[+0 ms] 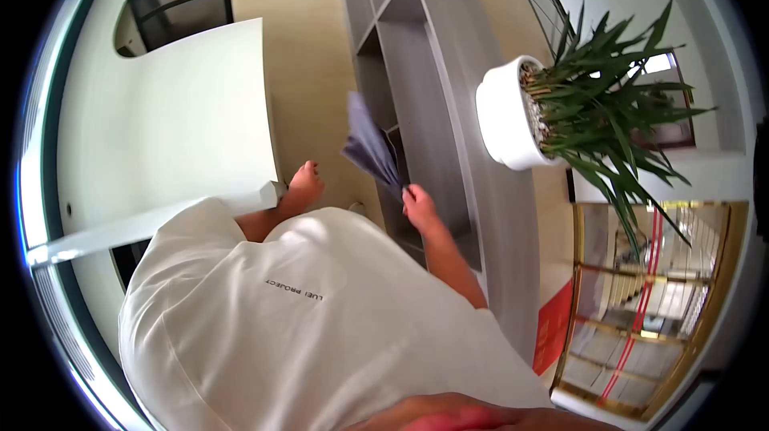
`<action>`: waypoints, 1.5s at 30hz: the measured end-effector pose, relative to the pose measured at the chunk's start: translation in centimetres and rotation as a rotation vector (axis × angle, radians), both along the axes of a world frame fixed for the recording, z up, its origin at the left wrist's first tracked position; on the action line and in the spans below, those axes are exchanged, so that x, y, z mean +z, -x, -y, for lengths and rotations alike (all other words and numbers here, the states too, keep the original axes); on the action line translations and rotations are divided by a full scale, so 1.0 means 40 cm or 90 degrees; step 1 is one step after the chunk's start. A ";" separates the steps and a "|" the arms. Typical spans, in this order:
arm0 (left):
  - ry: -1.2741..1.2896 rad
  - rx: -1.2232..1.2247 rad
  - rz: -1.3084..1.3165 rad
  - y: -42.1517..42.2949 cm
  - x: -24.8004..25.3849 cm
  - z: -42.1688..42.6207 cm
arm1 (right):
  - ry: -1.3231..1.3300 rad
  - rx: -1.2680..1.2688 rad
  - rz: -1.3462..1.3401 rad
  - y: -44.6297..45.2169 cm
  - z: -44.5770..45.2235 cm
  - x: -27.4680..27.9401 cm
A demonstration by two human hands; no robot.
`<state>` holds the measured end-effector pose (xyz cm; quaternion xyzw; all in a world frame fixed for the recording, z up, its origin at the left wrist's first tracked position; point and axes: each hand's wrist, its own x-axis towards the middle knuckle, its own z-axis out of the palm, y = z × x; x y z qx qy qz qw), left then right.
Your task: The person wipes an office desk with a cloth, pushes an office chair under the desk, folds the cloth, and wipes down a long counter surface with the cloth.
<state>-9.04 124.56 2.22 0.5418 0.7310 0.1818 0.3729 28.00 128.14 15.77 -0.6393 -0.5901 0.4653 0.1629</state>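
Cloth (370, 142) gripped in the right hand (420, 207), beside the shelf (460, 70)

White desk (176, 110) stands at left, the grey shelf at right with a plant (609, 102) on top; pale floor (308, 46) runs between them, a chair (180, 10) at far left. The right arm reaches forward, fingers clamped on the cloth's near end. The left hand (304, 188) is near the desk's edge; whether its fingers meet, I cannot tell.

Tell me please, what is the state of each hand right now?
Left hand: no object seen in it; open or closed cannot be told.
Right hand: closed, holding the grey-blue cloth.
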 end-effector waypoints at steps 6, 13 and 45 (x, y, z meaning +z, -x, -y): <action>0.026 0.055 0.222 -0.117 0.166 -0.033 | -0.246 0.239 -0.058 0.134 -0.366 0.098; 0.109 -0.216 0.259 -0.101 0.809 -0.052 | -0.149 0.650 -0.023 0.467 -0.476 0.124; -0.213 -0.114 0.193 0.770 0.819 -2.105 | -0.073 0.306 -0.740 1.158 -2.295 0.489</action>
